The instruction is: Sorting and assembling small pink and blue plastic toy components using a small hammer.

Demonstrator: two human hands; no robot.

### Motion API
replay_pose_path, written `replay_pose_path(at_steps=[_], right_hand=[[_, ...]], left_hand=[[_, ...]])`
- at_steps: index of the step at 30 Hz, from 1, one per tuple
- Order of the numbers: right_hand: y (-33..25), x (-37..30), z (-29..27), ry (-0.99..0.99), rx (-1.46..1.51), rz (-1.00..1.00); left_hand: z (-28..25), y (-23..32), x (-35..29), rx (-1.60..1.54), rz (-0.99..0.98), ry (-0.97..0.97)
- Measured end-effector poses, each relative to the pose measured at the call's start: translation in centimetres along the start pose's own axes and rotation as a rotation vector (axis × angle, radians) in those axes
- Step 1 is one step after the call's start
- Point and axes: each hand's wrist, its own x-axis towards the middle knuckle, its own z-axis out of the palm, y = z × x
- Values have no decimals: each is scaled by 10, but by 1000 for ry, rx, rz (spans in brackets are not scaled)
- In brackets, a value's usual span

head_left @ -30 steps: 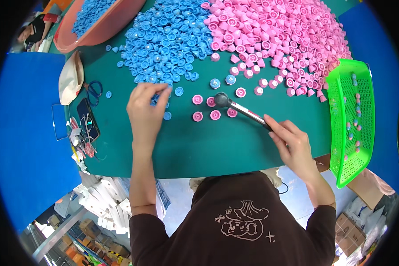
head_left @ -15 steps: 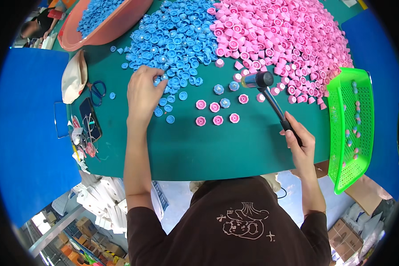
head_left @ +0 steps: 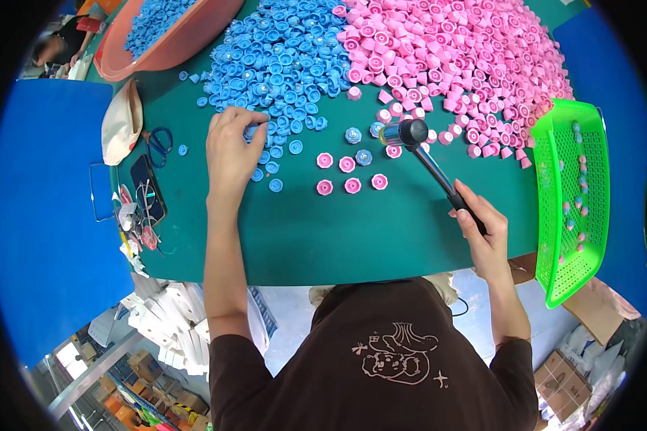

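My left hand (head_left: 231,147) is at the near-left edge of a heap of small blue plastic caps (head_left: 273,65), fingers curled and thumb in, with blue caps between them; how many is hidden. My right hand (head_left: 484,233) grips the black handle of a small hammer (head_left: 433,172). Its head has a black face and a clear amber one, and hovers above the rows of pieces. In front of me, several scalloped pink caps (head_left: 352,185) lie hollow side up. Among them sit a few blue pieces with a shiny centre, one of them a blue cap (head_left: 363,157).
A large heap of pink caps (head_left: 453,50) lies at the back right. An orange basin (head_left: 187,43) of blue caps stands back left, a green basket (head_left: 571,208) with pink-and-blue pieces at right. Scissors (head_left: 158,144), a phone (head_left: 147,190) and glasses lie left. Another person is far left.
The hammer and my right hand have shifted a little to the left, the head now nearer the pink and blue pieces. My left hand stays at the blue heap, its fingers slightly more closed.
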Motion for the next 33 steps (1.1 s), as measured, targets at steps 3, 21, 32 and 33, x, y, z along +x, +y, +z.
replay_pose_path(at_steps=[3, 21, 32, 33], right_hand=[[1, -1, 1, 2, 3, 4], [-9, 6, 6, -65, -49, 10], [-18, 8, 14, -99, -69, -31], [-24, 11, 14, -126, -110, -39]], left_hand=[[3, -2, 3, 10, -88, 56], [17, 42, -34, -212, 302, 103], [25, 42, -39, -290, 258, 9], [24, 42, -39, -289, 256, 10]])
